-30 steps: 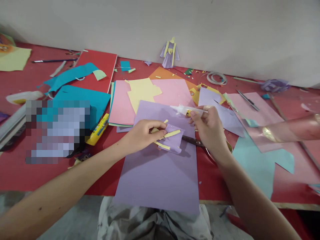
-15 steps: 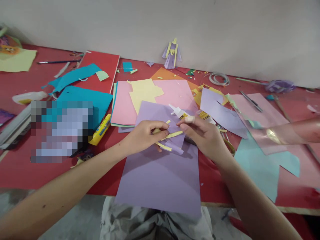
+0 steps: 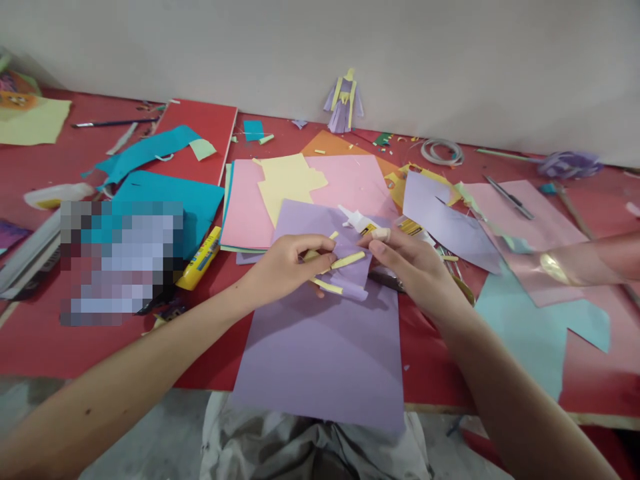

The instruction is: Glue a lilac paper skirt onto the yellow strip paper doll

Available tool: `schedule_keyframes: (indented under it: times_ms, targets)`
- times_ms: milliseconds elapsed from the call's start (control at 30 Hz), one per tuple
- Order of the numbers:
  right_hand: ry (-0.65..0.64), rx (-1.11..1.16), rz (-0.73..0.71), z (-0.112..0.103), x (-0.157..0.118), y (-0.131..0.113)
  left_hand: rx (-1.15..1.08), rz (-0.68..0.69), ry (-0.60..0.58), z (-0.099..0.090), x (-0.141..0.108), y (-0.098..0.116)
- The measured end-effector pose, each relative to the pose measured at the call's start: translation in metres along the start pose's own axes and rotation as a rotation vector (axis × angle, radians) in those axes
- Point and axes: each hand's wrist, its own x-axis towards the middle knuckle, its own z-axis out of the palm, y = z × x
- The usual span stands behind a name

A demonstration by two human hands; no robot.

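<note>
My left hand (image 3: pixel 300 262) is closed round a small paper figure made of rolled yellow strips and purple paper. One yellow paper roll (image 3: pixel 349 260) sticks out to the right of my fingers, and another yellow strip (image 3: pixel 327 287) shows below them. My right hand (image 3: pixel 407 260) is just to the right, thumb and fingers pinched together; what lies between its fingertips, if anything, is too small to tell. Behind it lies a white glue tube (image 3: pixel 357 221), partly hidden by the fingers. A large purple sheet (image 3: pixel 323 360) lies under both hands and overhangs the table edge.
A finished-looking purple and yellow paper figure (image 3: pixel 343 103) leans on the wall. Left are a yellow glue-stick-like box (image 3: pixel 199 259), teal paper (image 3: pixel 165 190) and a white glue bottle (image 3: pixel 57 195). A pen (image 3: pixel 509 197) lies right, near another person's forearm (image 3: pixel 595 257).
My right hand has moved slightly right, away from the yellow roll. My left hand keeps its hold on the paper figure. The view has shifted a little.
</note>
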Motion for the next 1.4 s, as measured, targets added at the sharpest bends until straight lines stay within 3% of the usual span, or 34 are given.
schedule_keyframes:
  times_ms: [167,467,633,867,1400]
  targets:
    - [-0.042,0.181,0.074,-0.001,0.001,0.002,0.01,0.036,0.053,-0.001,-0.001,0.002]
    - [0.013,0.188,0.105,0.002,0.003,0.005,0.004,0.022,0.01,-0.001,0.001,-0.002]
    - [0.055,0.137,-0.019,0.003,0.005,0.01,-0.036,0.003,-0.035,-0.003,0.003,-0.003]
    - [0.075,0.055,-0.118,0.002,0.003,0.009,-0.124,-0.097,0.03,-0.007,0.004,0.008]
    - [0.049,-0.397,-0.556,-0.006,0.001,0.008,-0.375,-0.231,-0.162,-0.018,0.006,0.008]
